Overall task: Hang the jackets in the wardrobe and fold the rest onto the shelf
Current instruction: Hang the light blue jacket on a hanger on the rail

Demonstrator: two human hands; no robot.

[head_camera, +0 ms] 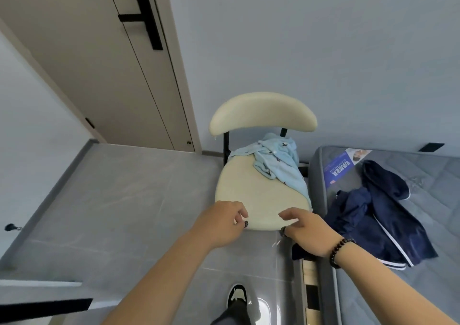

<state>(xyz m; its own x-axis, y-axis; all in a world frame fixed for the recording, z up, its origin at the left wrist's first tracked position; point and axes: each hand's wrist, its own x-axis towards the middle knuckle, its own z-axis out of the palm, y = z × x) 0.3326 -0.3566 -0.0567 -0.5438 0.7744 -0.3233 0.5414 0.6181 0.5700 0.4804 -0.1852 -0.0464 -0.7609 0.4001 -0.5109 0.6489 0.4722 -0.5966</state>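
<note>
**Jackets and loose clothes: nothing picked up yet**

Left hand [222, 222] and right hand [307, 232] hover apart over the chair [249, 195] seat's front edge, fingers loosely curled, holding nothing. Beyond them, a light blue garment [276, 162] lies crumpled on the seat; the navy jacket [378, 215] sprawls on the mattress [428, 175]. Everything's left to do. The mattress label [346, 165] carries writing, probably Chinese, too blurred to read.

The single head-worn wide-angle camera looked forward and steeply down, close above the chair [261, 195], floor [124, 200] and bed [428, 175].
</note>
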